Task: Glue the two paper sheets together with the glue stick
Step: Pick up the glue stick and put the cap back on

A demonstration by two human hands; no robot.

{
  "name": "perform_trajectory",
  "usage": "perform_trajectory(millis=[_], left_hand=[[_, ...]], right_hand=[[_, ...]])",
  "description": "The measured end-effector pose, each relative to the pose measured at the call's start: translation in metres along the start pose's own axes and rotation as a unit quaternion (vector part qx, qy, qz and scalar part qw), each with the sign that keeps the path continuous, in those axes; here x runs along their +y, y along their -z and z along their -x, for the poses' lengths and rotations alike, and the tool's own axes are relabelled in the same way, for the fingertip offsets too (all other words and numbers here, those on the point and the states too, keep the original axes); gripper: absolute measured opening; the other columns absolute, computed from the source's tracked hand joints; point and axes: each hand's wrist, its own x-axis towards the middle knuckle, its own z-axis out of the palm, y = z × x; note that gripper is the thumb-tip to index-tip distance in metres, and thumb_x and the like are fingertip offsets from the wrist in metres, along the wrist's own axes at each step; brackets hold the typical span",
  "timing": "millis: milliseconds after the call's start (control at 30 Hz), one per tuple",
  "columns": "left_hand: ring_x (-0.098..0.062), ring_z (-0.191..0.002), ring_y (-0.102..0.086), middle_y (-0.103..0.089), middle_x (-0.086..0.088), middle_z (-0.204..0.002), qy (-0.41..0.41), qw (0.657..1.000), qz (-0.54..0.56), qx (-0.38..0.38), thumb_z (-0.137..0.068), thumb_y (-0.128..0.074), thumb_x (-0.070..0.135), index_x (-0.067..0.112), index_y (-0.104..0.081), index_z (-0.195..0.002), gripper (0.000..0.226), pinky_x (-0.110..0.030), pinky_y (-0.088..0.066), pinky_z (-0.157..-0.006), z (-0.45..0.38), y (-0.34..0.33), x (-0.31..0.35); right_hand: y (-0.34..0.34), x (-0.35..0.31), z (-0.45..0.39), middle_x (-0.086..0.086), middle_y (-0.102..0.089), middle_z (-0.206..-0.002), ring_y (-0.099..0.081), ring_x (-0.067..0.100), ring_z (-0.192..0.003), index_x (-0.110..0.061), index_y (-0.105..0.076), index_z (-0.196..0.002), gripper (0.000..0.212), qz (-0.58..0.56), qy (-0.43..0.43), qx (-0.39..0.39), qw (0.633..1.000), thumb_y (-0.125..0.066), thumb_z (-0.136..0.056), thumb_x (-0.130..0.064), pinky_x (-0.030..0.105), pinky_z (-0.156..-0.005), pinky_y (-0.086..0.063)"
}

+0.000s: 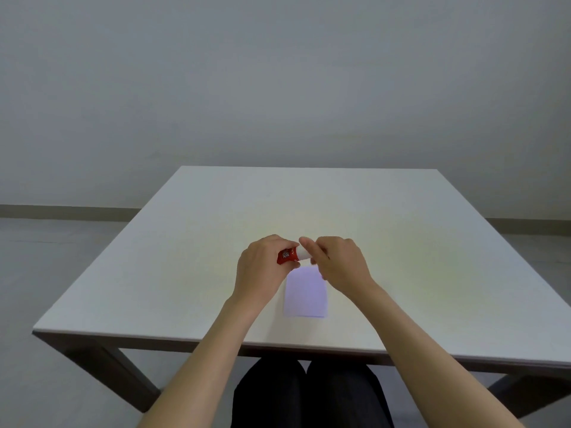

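- Plain pale wall (278, 72) behind; grey floor (46, 257) with a low skirting strip at the wall's foot.
- Tabletop (309, 205): square, off-white, on dark legs, seen from the seated person's side; dark trousers (309, 396) show below its near edge.
- Glue stick (292, 254): red body with white lettering, white end toward the person's right, lying roughly level and slightly tilted, held above the tabletop between both hands.
- Left hand (262, 267): grip curled around the red body, fingers wrapped over the top and thumb beneath, so only the inner part of the label and the white end show past the knuckles.
- Right hand (340, 264): grip pressed together on the white end, forefinger and thumb pinching it; whether that end is the cap or the bare tube cannot be told.
- Hands nearly touch at the stick's middle; both bare forearms reach in from the near edge.
- Paper (306, 296): small pale lilac-white rectangle, lying flat on the tabletop just nearer than the hands, between the two wrists; its far edge is partly hidden under the hands. Whether it is one sheet or two stacked cannot be told.
- Stick sits just above and beyond the paper's far edge, not touching it.
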Motion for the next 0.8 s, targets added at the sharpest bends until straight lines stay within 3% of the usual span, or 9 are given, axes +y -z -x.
perform_trajectory(millis=[67, 167, 200, 267, 367, 533, 667, 733, 800], left_hand=[[-0.017, -0.076, -0.061, -0.069, 0.005, -0.085, 0.007, 1.000, 0.002, 0.007, -0.074, -0.075, 0.020, 0.023, -0.073, -0.095, 0.022, -0.031, -0.047, -0.064, 0.001, -0.001, 0.001], [-0.016, -0.076, -0.061, -0.068, 0.007, -0.085, 0.016, 0.999, 0.007, 0.030, -0.072, -0.077, 0.024, 0.024, -0.073, -0.094, 0.022, -0.030, -0.048, -0.065, -0.001, 0.001, 0.000], [-0.016, -0.076, -0.062, -0.068, 0.007, -0.084, 0.018, 0.999, 0.007, 0.035, -0.072, -0.078, 0.024, 0.024, -0.072, -0.093, 0.022, -0.029, -0.047, -0.064, -0.002, 0.001, 0.000], [-0.016, -0.076, -0.062, -0.068, 0.007, -0.084, 0.019, 0.999, 0.004, 0.038, -0.070, -0.079, 0.024, 0.022, -0.071, -0.090, 0.021, -0.028, -0.046, -0.063, -0.001, 0.000, 0.000], [-0.017, -0.075, -0.062, -0.068, 0.006, -0.084, 0.025, 0.999, -0.004, 0.043, -0.069, -0.080, 0.026, 0.020, -0.068, -0.087, 0.023, -0.028, -0.045, -0.060, 0.004, -0.006, 0.002], [-0.016, -0.076, -0.063, -0.068, 0.007, -0.087, 0.034, 0.998, 0.002, 0.060, -0.069, -0.080, 0.028, 0.020, -0.066, -0.087, 0.024, -0.026, -0.043, -0.058, 0.003, -0.007, -0.003], [-0.016, -0.073, -0.063, -0.068, 0.007, -0.084, 0.022, 0.996, 0.007, 0.088, -0.068, -0.081, 0.028, 0.019, -0.065, -0.085, 0.026, -0.028, -0.046, -0.056, 0.004, -0.015, 0.001], [-0.013, -0.071, -0.062, -0.067, 0.008, -0.081, 0.041, 0.992, 0.039, 0.114, -0.066, -0.082, 0.028, 0.019, -0.061, -0.080, 0.027, -0.027, -0.044, -0.055, 0.000, -0.019, -0.001], [-0.012, -0.072, -0.063, -0.067, 0.007, -0.078, 0.090, 0.981, 0.094, 0.142, -0.064, -0.084, 0.026, 0.017, -0.056, -0.077, 0.032, -0.029, -0.045, -0.059, -0.009, -0.019, -0.011]], right_hand=[[0.000, 0.001, -0.001, 0.008, -0.059, -0.064, -0.052, 0.022, -0.060, -0.005, -0.061, -0.078, 0.059, 0.042, 0.005, 0.009, 0.999, -0.037, -0.093, -0.058, 0.032, -0.058, -0.040], [0.005, 0.003, 0.001, -0.007, -0.060, -0.085, -0.058, 0.013, -0.068, -0.023, -0.057, -0.112, 0.026, -0.080, 0.082, -0.043, 0.992, -0.051, -0.093, -0.041, 0.022, -0.063, -0.045], [0.004, 0.002, 0.001, -0.010, -0.058, -0.084, -0.057, 0.010, -0.065, -0.023, -0.057, -0.112, 0.022, -0.099, 0.096, -0.040, 0.990, -0.054, -0.093, -0.034, 0.019, -0.061, -0.044], [0.000, 0.001, 0.000, -0.010, -0.051, -0.065, -0.047, 0.011, -0.055, -0.017, -0.059, -0.088, 0.023, -0.057, 0.072, -0.002, 0.996, -0.054, -0.092, -0.040, 0.024, -0.053, -0.037], [0.000, -0.002, -0.005, -0.005, -0.035, -0.048, -0.032, 0.015, -0.047, -0.017, -0.038, -0.055, 0.055, 0.083, 0.012, 0.056, 0.995, -0.043, -0.088, -0.062, 0.027, -0.046, -0.023], [0.005, -0.005, -0.001, -0.008, -0.056, -0.073, -0.046, 0.004, -0.055, -0.021, -0.053, -0.103, 0.022, -0.013, 0.106, -0.026, 0.994, -0.052, -0.092, -0.041, 0.027, -0.057, -0.036], [0.004, -0.013, -0.004, -0.004, -0.037, -0.051, -0.035, 0.018, -0.048, -0.015, -0.038, -0.059, 0.056, 0.139, 0.008, 0.083, 0.987, -0.040, -0.089, -0.062, 0.028, -0.045, -0.022], [0.005, -0.014, -0.003, 0.000, -0.040, -0.051, -0.038, 0.023, -0.050, -0.013, -0.034, -0.054, 0.063, 0.129, -0.007, 0.099, 0.987, -0.029, -0.090, -0.065, 0.028, -0.046, -0.026], [0.009, -0.013, -0.001, 0.005, -0.060, -0.062, -0.054, 0.030, -0.062, -0.007, -0.050, -0.065, 0.064, 0.076, -0.011, 0.093, 0.993, -0.027, -0.093, -0.060, 0.032, -0.055, -0.041]])
